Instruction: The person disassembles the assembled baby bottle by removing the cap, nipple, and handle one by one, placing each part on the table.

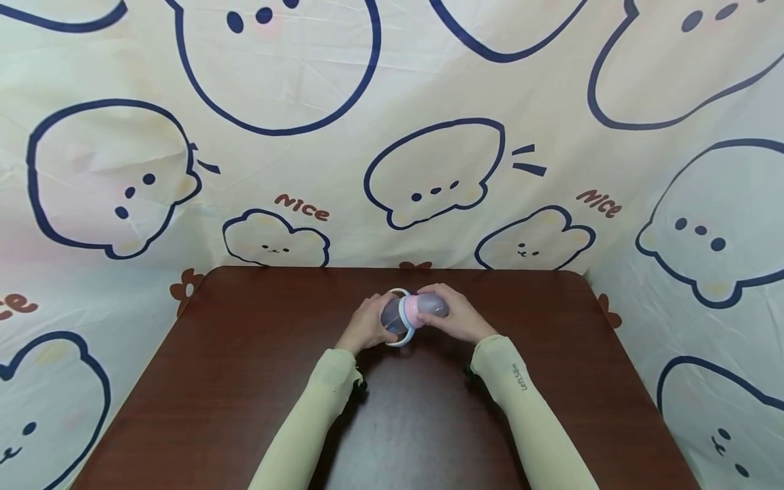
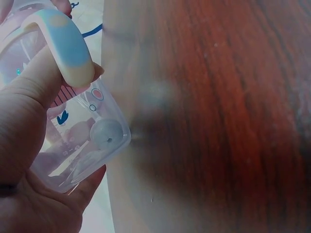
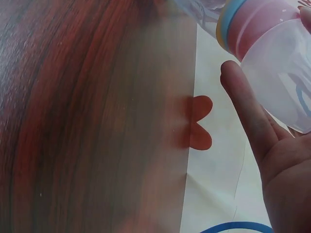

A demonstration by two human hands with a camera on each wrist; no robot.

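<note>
A clear baby bottle [image 1: 393, 317] with a pink collar [image 1: 412, 311], a see-through domed cap [image 1: 433, 304] and a pale blue and cream handle ring [image 1: 402, 340] is held tilted sideways above the table. My left hand [image 1: 368, 324] grips the bottle's body, its thumb passing under one handle [image 2: 73, 48] in the left wrist view. A round grey weight [image 2: 107, 135] lies inside at the bottom. My right hand [image 1: 461, 316] holds the domed cap between thumb and fingers; in the right wrist view the thumb lies along the cap [image 3: 277, 73], most fingers being hidden.
The dark brown wooden table [image 1: 245, 408] stretches beneath both arms, and its far edge lies just beyond the hands. A cream cloth [image 1: 343, 88] with blue-outlined cartoon animals hangs behind and along both sides.
</note>
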